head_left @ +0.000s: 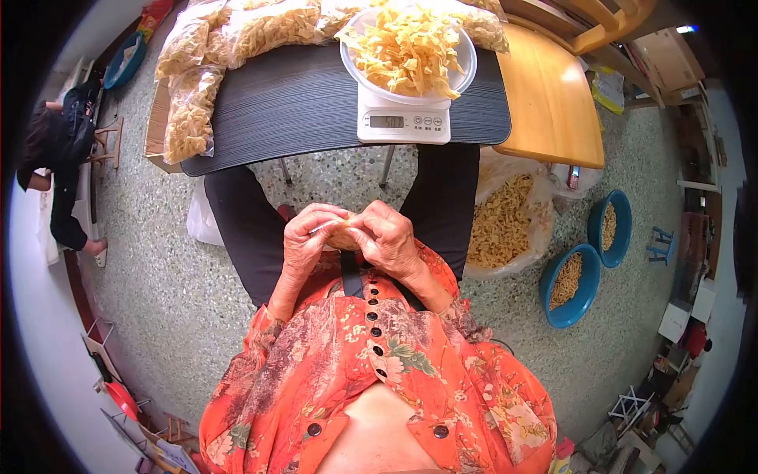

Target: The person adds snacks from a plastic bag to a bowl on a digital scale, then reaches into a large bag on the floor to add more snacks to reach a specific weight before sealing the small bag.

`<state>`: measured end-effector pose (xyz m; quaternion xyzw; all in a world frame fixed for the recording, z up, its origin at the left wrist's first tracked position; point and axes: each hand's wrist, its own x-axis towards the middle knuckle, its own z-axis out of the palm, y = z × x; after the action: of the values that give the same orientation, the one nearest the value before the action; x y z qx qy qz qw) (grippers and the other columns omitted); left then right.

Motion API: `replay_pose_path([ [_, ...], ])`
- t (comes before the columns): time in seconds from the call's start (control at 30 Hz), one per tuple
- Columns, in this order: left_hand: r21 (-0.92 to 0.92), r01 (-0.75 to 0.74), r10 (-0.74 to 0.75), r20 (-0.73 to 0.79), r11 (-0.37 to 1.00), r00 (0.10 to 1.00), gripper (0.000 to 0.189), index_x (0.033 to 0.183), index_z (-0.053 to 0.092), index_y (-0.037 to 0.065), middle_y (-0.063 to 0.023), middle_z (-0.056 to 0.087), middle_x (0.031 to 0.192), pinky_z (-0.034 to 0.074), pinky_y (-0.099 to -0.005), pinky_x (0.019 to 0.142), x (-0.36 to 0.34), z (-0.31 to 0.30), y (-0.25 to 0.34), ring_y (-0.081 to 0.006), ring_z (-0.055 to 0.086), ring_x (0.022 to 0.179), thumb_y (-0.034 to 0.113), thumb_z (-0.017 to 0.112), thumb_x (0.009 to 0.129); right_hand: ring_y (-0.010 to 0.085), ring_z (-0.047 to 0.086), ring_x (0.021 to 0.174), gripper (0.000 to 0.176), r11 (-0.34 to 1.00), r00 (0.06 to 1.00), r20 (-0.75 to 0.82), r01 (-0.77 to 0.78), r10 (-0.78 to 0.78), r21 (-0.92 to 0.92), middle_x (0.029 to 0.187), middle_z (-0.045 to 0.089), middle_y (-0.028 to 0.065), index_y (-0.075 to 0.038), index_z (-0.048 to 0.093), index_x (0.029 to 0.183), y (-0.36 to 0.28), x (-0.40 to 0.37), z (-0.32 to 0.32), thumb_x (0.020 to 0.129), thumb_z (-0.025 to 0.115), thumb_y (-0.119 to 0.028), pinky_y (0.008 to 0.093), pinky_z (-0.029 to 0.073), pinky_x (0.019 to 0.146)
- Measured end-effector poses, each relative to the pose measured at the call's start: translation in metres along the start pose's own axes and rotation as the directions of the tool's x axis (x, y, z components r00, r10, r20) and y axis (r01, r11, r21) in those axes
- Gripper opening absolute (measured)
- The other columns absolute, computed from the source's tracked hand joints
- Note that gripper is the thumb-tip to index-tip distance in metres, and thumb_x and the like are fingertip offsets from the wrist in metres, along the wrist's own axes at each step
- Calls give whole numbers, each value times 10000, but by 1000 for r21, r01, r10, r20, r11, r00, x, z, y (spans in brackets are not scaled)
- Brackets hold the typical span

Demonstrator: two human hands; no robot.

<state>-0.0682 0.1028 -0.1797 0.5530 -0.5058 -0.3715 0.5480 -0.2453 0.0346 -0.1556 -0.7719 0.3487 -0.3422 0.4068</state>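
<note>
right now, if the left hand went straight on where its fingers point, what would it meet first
Likely the right hand, directly across from the left hand; they look nearly touching, though depth between them is hard to judge.

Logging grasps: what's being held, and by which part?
Left hand and right hand pinch a small tan item, seemingly by its edge; exact identity unclear.

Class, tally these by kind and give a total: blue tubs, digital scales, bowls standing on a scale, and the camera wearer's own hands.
Blue tubs: 3
Digital scale: 1
Bowl on the scale: 1
Wearer's hands, left hand and right hand: 2
Total: 7
</note>
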Motion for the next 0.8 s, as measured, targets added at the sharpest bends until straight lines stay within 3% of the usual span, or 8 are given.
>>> replay_pose_path([
  [0.13,-3,-7,7,16,1000,1000,63,917,734,10,-103,721,994,526,-314,853,1,4,-3,-203,675,956,32,703,866,281,625,698,133,995,994,-69,84,-87,-47,752,592,82,-41,667,814,1,0,2,736,773,-26,368,498,609],
  [0.27,10,22,-23,35,1000,999,63,917,733,12,-96,722,995,523,-311,852,1,5,-6,-200,675,948,29,702,865,286,624,696,129,995,994,-80,70,-76,-73,751,593,83,-42,657,801,2,-2,2,738,768,-24,370,498,608],
  [0.37,14,39,-39,42,999,998,69,920,734,14,-94,723,995,522,-309,850,0,5,-11,-199,674,941,31,706,859,296,632,752,130,998,998,-57,17,-20,-62,770,581,73,-74,625,774,4,-5,2,746,751,-58,400,508,638],
  [0.43,8,46,-46,44,999,998,72,922,736,15,-94,723,993,521,-307,850,-1,5,-13,-196,673,939,28,704,859,291,642,757,117,998,999,41,-27,29,-54,800,602,74,-72,648,809,6,-3,-3,758,754,-71,394,513,652],
  [0.57,-4,96,-96,22,995,995,74,921,738,10,-93,723,976,521,-298,842,-1,3,-19,-184,670,931,13,691,864,265,648,720,123,999,996,78,-35,35,-2,803,623,82,-58,672,847,-2,9,-27,772,768,-79,369,512,635],
  [0.63,-5,116,-116,6,993,993,77,922,737,0,-88,721,959,521,-290,828,-1,2,-23,-175,669,921,3,682,868,184,631,669,120,998,999,15,-45,44,52,766,637,73,-30,690,845,-15,24,-53,782,792,-43,299,494,598],
  [0.7,5,128,-128,-6,992,992,84,931,737,-8,-85,717,944,522,-285,814,-1,0,-29,-171,668,906,0,683,867,159,615,662,124,996,991,-98,82,-85,-35,760,640,66,-26,686,829,-29,44,-84,781,801,-33,285,485,592],
  [0.8,-12,164,-164,-4,986,987,92,940,737,-15,-84,714,937,524,-278,797,-1,-1,-35,-163,665,890,-4,682,867,106,583,669,112,974,951,-241,156,-194,-165,753,628,32,-30,677,855,-41,73,-124,837,784,-53,260,473,605],
])
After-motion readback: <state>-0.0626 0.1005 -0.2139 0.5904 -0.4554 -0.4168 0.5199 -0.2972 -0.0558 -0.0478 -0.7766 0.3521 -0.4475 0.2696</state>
